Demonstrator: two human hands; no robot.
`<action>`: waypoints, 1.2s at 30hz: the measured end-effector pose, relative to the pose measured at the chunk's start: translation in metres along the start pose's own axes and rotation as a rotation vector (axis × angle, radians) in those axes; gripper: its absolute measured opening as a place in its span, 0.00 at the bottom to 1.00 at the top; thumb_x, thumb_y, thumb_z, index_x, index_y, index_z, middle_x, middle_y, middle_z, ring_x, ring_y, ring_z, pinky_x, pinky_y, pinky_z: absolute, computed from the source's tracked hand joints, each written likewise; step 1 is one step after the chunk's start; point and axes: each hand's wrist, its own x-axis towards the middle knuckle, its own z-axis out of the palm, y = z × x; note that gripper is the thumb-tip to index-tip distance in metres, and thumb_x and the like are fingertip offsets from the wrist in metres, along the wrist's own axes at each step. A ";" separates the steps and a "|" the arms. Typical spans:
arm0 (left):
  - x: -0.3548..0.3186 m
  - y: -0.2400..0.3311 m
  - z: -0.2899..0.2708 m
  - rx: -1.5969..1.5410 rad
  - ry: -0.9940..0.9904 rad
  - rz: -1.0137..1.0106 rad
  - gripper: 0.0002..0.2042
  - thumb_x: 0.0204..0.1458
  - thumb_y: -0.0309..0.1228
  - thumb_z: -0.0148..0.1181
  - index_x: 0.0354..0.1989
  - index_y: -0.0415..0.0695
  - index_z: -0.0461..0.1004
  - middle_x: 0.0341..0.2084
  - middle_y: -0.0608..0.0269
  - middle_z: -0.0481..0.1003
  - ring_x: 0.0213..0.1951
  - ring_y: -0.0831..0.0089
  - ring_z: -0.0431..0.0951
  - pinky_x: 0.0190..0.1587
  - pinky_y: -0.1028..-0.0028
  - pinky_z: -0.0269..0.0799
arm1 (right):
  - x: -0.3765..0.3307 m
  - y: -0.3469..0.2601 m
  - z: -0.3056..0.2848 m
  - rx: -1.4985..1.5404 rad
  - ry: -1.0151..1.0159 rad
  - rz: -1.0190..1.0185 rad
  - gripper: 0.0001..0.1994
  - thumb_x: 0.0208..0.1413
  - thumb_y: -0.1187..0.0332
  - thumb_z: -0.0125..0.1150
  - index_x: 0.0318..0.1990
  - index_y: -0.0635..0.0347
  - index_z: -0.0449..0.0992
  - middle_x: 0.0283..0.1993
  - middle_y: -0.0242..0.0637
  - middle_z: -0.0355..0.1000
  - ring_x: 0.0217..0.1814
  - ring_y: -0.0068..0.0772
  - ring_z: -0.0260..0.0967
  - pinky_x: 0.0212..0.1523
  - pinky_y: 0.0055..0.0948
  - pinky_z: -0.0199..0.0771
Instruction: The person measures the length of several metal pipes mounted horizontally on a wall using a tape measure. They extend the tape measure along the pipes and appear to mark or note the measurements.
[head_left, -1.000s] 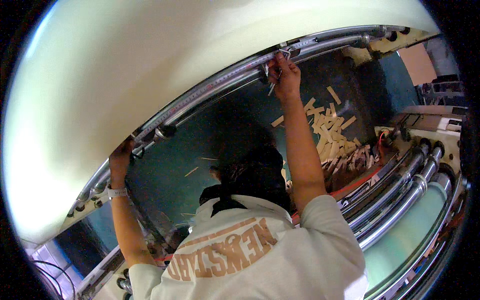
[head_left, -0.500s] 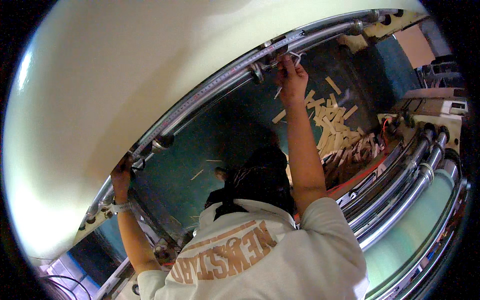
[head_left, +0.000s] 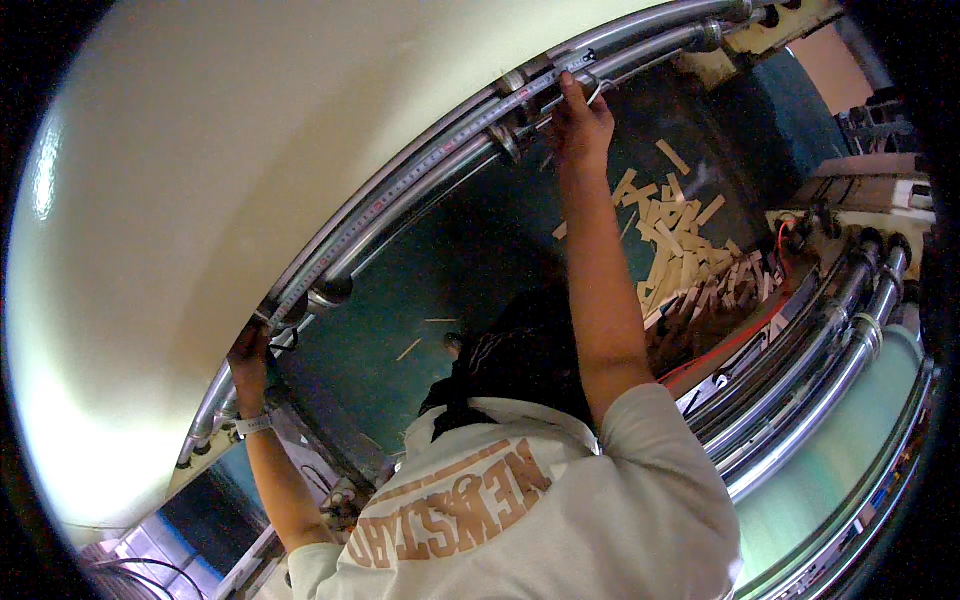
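A metal tape measure (head_left: 405, 190) is stretched along the shiny metal bars (head_left: 400, 215), beneath a large cream curved surface (head_left: 230, 130). My left hand (head_left: 250, 357), with a pale band at the wrist, is closed around the tape's lower left end; a black loop hangs beside it. Toward the tape's upper right end is my right hand (head_left: 582, 128). One finger stretches up against the tape, while the others curl near a thin whitish piece (head_left: 600, 92) whose kind is unclear. A metal collar (head_left: 505, 143) sits on the lower bar just left of this hand.
Many pale flat strips (head_left: 670, 235) lie heaped on the dark floor at right. More metal rollers (head_left: 800, 380) and a greenish roll (head_left: 840, 480) stand at lower right, with a red cable (head_left: 720, 350) alongside. My dark headwear and pale shirt fill the lower middle.
My right hand has risen slightly, and a finger now reaches up to the tape. My left hand keeps its hold at the tape's lower end. The whole view has shifted a little.
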 end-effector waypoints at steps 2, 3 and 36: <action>0.000 0.004 -0.004 0.101 -0.044 0.022 0.07 0.48 0.27 0.55 0.33 0.38 0.72 0.29 0.64 0.73 0.32 0.76 0.69 0.39 0.78 0.64 | 0.001 -0.007 0.007 -0.006 0.004 0.006 0.12 0.40 0.67 0.67 0.25 0.54 0.67 0.15 0.24 0.59 0.11 0.17 0.51 0.10 0.17 0.47; 0.000 0.005 -0.005 0.140 -0.061 0.019 0.07 0.48 0.27 0.55 0.33 0.38 0.72 0.29 0.64 0.73 0.32 0.76 0.69 0.39 0.78 0.64 | 0.001 -0.009 0.009 -0.006 0.015 0.003 0.12 0.40 0.67 0.67 0.25 0.55 0.67 0.15 0.25 0.59 0.11 0.17 0.51 0.10 0.17 0.47; 0.000 -0.007 -0.010 0.072 -0.146 -0.029 0.06 0.48 0.25 0.55 0.33 0.37 0.71 0.29 0.64 0.73 0.31 0.78 0.69 0.37 0.78 0.65 | 0.004 -0.013 0.015 0.104 0.017 0.063 0.10 0.39 0.70 0.64 0.26 0.55 0.68 0.21 0.29 0.66 0.15 0.18 0.58 0.12 0.17 0.55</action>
